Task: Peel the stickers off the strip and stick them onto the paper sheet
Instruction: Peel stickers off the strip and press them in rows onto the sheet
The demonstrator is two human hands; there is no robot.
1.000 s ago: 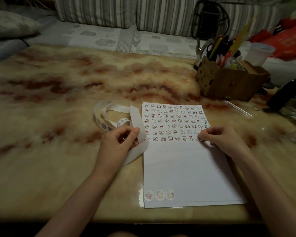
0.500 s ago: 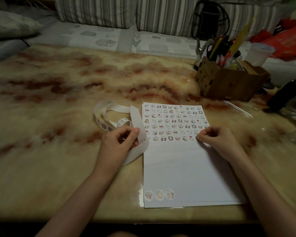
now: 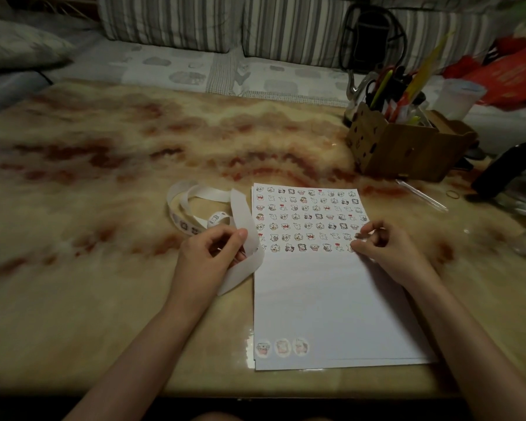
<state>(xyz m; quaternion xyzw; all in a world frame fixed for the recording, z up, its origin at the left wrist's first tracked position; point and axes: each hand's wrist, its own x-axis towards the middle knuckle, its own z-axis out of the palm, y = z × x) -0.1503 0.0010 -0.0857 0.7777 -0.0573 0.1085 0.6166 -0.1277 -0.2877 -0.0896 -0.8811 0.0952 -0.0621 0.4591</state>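
Only the right hand [image 3: 389,253] differs from a second ago, and only a little. It sits a touch further left, with the wrist and forearm now lying over more of the right edge of the paper sheet [image 3: 331,299]. The forefinger [image 3: 365,230] has lifted slightly off the thumb [image 3: 357,248], so a small gap shows between them where they were closed together before. The thumb tip now rests at the right end of the lowest row of stickers [image 3: 310,220]. Whether anything is held between finger and thumb is too small to tell.
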